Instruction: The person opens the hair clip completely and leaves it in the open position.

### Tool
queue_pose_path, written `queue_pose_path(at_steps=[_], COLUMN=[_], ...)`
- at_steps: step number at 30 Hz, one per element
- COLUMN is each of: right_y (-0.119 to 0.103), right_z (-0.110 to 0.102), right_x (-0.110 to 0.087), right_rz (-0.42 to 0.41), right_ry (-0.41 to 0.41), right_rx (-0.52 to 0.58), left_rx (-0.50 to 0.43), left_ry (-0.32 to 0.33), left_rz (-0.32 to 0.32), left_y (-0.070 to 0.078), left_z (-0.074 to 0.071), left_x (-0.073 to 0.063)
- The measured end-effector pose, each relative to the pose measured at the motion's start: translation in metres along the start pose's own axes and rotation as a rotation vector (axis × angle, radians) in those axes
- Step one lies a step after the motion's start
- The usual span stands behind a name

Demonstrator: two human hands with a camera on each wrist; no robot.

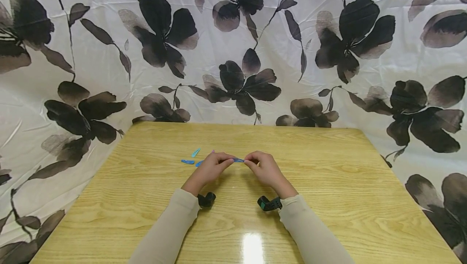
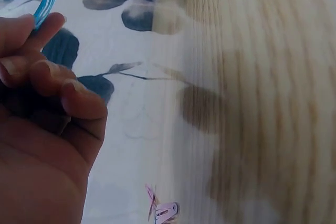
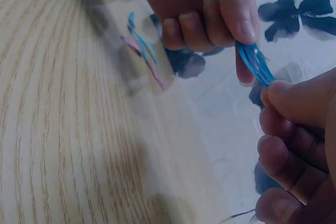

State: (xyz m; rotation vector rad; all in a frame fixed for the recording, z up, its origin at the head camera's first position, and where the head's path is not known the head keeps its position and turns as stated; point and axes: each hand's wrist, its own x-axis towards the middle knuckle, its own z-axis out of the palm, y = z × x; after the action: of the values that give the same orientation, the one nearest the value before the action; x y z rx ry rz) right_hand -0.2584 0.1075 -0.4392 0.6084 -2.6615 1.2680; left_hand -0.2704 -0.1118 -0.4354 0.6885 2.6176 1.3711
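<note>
A blue snap hair clip [image 3: 254,62] is stretched between both hands above the table. My left hand [image 1: 211,167] pinches one end of it between thumb and forefinger. The other end is pinched by my right hand [image 1: 265,169], its thumb showing large in the right wrist view. From the left wrist the same clip appears at the top left, its slotted metal seen edge-on. Beyond the left hand, a light-blue clip [image 3: 140,40] and a pink clip [image 3: 152,72] lie on the table, overlapping in the right wrist view.
Left of the left hand lie a light-blue clip [image 1: 196,152] and a blue clip [image 1: 187,162]; another blue clip [image 1: 199,163] is partly hidden by that hand. The wooden table [image 1: 346,199] ends at a floral cloth [image 1: 204,53] behind. Each wrist wears a black strap [image 1: 270,204].
</note>
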Motion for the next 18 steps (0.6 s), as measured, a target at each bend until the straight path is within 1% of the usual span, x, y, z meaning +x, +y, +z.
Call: queue_pose_path(at_steps=[5, 13, 18], right_y=[0.0009, -0.0001, -0.0003], right_z=[-0.0004, -0.0028, -0.0044], right_x=[0.0, -0.0008, -0.0009], right_rz=[-0.011, 0.01, 0.032], right_ry=[-0.014, -0.026, -0.033], right_rx=[0.019, 0.052, 0.077], left_rx=[-0.045, -0.118, -0.146], left_ry=[-0.017, -0.034, -0.032], left_rz=[-0.009, 0.033, 0.037], left_y=[-0.0006, -0.0011, -0.0029], left_z=[-0.0007, -0.002, -0.0018], left_x=[-0.0003, -0.0013, -0.0005])
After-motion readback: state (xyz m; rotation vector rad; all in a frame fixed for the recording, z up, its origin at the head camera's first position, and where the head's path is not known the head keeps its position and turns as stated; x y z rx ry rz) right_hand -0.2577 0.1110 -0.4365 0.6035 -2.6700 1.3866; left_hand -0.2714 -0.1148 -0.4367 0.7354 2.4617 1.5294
